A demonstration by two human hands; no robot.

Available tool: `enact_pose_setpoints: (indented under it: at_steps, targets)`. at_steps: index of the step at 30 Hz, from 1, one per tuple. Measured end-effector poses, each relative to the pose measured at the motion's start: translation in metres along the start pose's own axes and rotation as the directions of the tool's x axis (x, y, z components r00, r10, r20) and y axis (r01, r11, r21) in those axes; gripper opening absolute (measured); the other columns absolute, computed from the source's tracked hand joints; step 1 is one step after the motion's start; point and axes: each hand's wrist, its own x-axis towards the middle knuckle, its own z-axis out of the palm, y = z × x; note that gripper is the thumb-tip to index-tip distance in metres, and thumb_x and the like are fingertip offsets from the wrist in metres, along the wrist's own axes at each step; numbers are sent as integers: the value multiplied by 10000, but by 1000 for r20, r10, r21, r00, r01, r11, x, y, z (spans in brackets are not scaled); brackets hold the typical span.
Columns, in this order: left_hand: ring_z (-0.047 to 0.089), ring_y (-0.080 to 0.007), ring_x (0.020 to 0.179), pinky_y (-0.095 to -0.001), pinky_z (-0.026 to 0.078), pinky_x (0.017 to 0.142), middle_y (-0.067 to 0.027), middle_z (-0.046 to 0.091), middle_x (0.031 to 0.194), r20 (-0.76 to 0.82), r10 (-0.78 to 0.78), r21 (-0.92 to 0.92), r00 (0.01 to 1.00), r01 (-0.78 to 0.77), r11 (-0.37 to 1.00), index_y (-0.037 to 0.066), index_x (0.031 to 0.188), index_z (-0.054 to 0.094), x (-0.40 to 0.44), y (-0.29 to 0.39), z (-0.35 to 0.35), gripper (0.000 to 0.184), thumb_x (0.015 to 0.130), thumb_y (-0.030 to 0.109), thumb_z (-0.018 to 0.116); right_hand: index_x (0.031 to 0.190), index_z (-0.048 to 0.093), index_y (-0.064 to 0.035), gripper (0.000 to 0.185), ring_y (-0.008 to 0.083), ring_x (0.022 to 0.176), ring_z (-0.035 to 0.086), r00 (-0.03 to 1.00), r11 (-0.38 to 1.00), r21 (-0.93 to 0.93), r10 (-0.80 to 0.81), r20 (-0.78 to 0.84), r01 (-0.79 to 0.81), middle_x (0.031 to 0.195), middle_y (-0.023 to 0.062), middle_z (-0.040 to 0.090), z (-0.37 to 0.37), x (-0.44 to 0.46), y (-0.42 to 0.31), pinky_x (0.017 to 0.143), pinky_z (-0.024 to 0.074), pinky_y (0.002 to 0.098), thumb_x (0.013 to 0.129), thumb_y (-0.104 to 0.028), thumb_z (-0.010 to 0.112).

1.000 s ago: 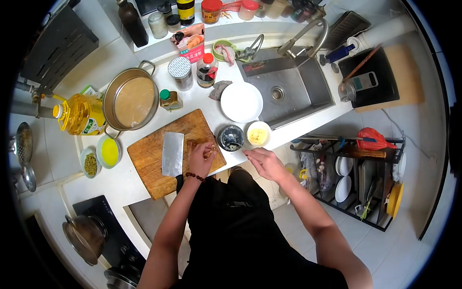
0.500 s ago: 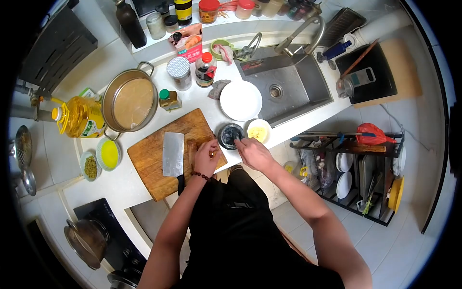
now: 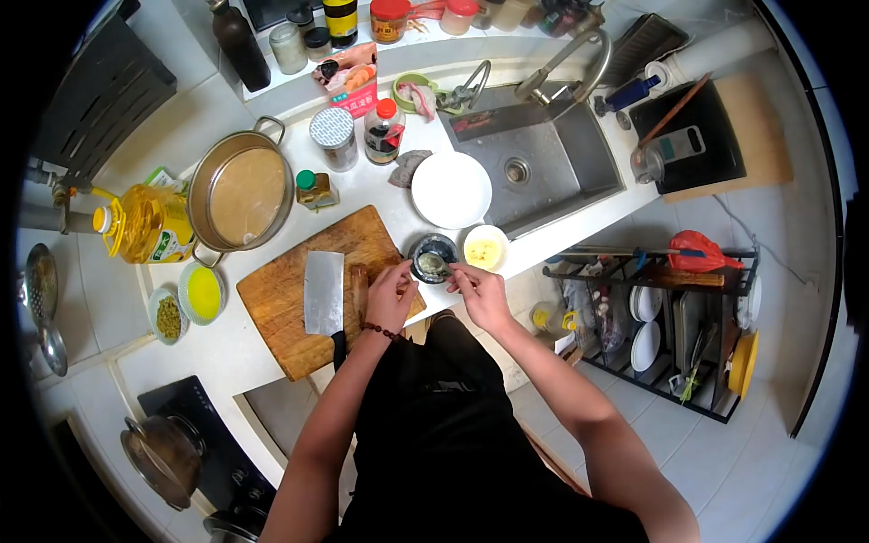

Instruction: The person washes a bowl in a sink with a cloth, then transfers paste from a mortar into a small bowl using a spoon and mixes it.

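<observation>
A right hand (image 3: 480,294) pinches a spoon (image 3: 434,263) at the mouth of a black bowl (image 3: 443,244) near the table's (image 3: 208,348) edge. The left hand (image 3: 391,299), fingers curled, its grip impossible to tell, is at the board (image 3: 272,312), beside a cleaver (image 3: 324,294).

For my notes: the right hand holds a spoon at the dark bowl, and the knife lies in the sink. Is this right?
Not quite: the head view shows the knife on the cutting board, not in the sink. The right hand does hold a spoon at the dark bowl.
</observation>
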Motion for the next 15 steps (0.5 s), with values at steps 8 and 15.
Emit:
enact_pose_setpoints:
  at_steps: [8,15]
  targets:
    - [705,-236,802,-325,587,736,-134,696,1009,-6,65,87,998,-64,994,-2,1145,712,16,-3,8,292,860,6,771,1244,664,109,294,142,821,706,1000,995,95,20,19,-22,933,140,763,-15,-5,-4,785,562,286,1062,-85,539]
    - [734,-230,801,-316,593,725,-134,730,945,-67,82,66,994,-78,995,-3,1075,740,19,-13,14,234,848,22,792,1258,656,111,300,146,828,704,1000,986,164,6,20,-9,950,137,761,-19,-8,6,793,562,293,1070,-88,534]
